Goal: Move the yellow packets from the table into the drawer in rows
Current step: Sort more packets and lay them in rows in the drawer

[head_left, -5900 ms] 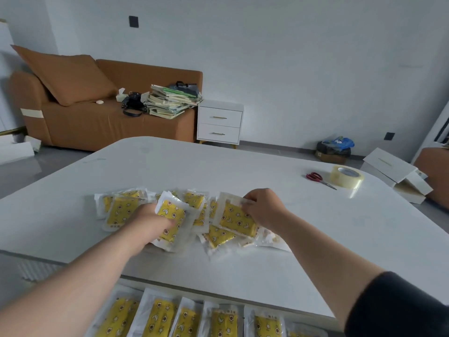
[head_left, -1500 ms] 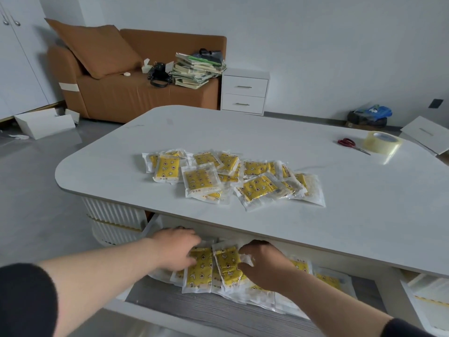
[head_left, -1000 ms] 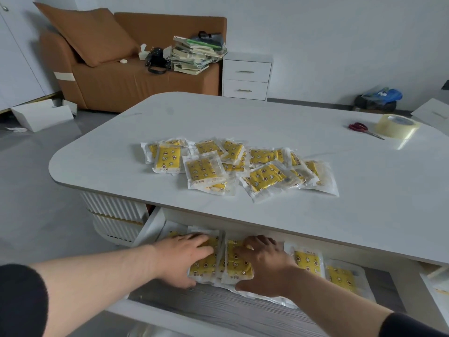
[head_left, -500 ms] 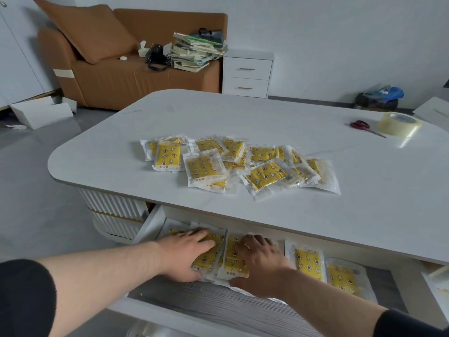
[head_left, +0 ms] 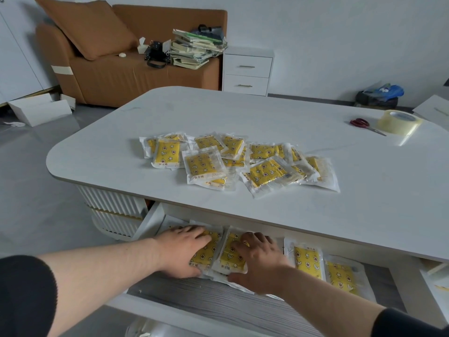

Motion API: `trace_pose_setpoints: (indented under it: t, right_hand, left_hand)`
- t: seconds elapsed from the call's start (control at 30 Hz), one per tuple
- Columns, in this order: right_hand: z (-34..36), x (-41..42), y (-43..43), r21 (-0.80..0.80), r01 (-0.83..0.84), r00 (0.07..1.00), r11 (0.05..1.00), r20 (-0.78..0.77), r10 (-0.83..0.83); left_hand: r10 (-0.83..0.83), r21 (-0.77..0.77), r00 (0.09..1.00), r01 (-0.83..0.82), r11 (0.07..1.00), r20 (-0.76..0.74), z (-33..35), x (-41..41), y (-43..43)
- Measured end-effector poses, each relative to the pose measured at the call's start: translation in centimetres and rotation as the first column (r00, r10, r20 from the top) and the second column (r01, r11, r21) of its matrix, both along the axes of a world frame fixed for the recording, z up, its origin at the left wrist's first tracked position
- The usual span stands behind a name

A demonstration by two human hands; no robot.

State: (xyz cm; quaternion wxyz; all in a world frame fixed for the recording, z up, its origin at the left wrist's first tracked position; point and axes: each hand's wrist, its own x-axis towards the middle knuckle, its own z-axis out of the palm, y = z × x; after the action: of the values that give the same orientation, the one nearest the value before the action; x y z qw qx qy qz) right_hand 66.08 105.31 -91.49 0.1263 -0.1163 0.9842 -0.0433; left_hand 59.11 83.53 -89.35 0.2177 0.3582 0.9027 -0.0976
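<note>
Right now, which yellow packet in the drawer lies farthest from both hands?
The rightmost yellow packet, at the row's right end. Another untouched packet lies between it and the right hand; the left hand lies farther left.

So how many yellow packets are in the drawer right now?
4 show: a packet under the left hand, another under the right hand, two to their right; others may hide beneath.

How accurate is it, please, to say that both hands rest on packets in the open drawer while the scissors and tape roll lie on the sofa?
Not quite: the head view shows the scissors and tape roll on the table, not the sofa. Left hand and right hand do rest on packets in the open drawer.
</note>
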Motion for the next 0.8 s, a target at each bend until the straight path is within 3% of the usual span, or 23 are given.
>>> trace_pose_setpoints:
  t: [0.27,0.8]
  right_hand:
    - [0.1,-0.6,1.0,-0.175,0.074,0.993,0.982,-0.079,-0.089]
    - [0.2,-1.2,0.6,-0.192,0.195,0.98,0.962,-0.001,-0.199]
  left_hand:
    - [0.012,0.102,0.999,-0.007,0.995,-0.041,0.1,-0.6,-0.6]
    - [0.029,0.162,0.998,-0.019,0.987,-0.06,-0.5,-1.1,-0.2]
